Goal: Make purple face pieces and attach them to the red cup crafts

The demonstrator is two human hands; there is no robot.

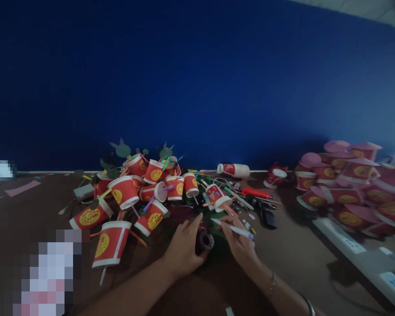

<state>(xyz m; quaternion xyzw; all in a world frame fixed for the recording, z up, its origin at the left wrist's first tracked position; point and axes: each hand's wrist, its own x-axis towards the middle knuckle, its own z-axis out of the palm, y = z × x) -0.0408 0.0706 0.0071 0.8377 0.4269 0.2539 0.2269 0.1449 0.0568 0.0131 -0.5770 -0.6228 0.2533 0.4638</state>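
My left hand [184, 245] curls round a small dark ring-shaped object [206, 240] with a hole in its middle and pale marks on its rim; its exact kind is unclear. My right hand [238, 241] grips a white pen [237, 229], its purple end pointing right. Dark green paper [221, 245] lies under and between both hands. Just beyond them, a red-and-white paper cup [217, 196] with orange strips leans on the clutter.
Many red paper cups [123, 192] with straws are heaped at left. Stacked cups [233, 170] lie by the blue wall [197, 87]. A red tool [256, 193] sits behind my right hand. Pink-topped cups [345, 193] and a white power strip [345, 239] stand at right.
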